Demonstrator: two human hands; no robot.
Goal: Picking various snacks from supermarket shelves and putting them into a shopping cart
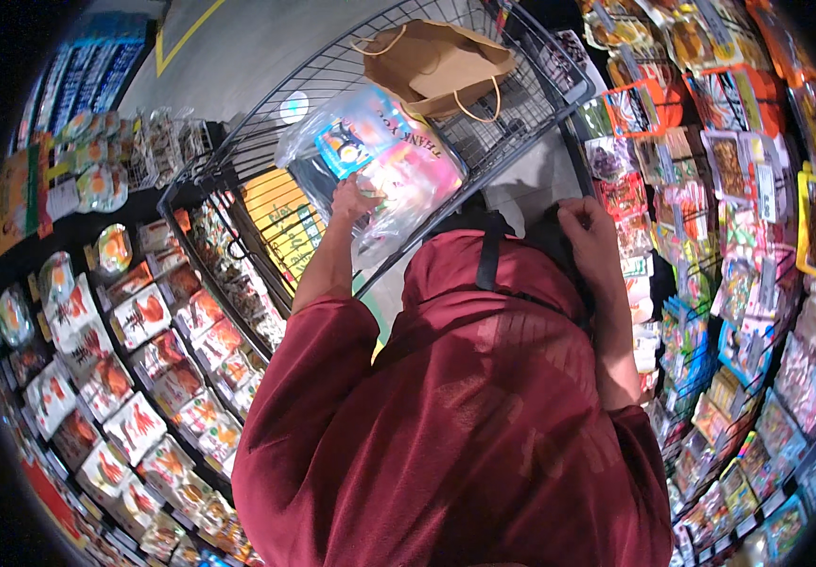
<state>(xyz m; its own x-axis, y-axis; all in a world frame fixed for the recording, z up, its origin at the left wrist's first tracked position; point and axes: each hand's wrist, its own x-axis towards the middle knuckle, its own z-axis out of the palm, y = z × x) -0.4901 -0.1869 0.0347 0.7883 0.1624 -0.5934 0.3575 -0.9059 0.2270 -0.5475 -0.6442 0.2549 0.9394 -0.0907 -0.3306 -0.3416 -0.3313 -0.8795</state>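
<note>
A clear plastic bag (417,180) with coloured printing lies in the black wire shopping cart (332,59), packed with items. My left hand (355,198) is at the near left side of this bag, its fingers curled onto the plastic. Next to that hand a blue packet (343,149) and something dark show in the bag. Behind it an open brown paper bag (436,66) with rope handles leans in the cart. My right hand (586,229) hangs by my right side near the shelf, its fingers curled in; nothing shows in them.
Shelves of packaged snacks (741,198) rise close on my right. To the left, a rack of packets (138,373) runs beside the cart, with a yellow sign (285,219) near the cart's left side. Grey floor (238,57) with a yellow line lies beyond.
</note>
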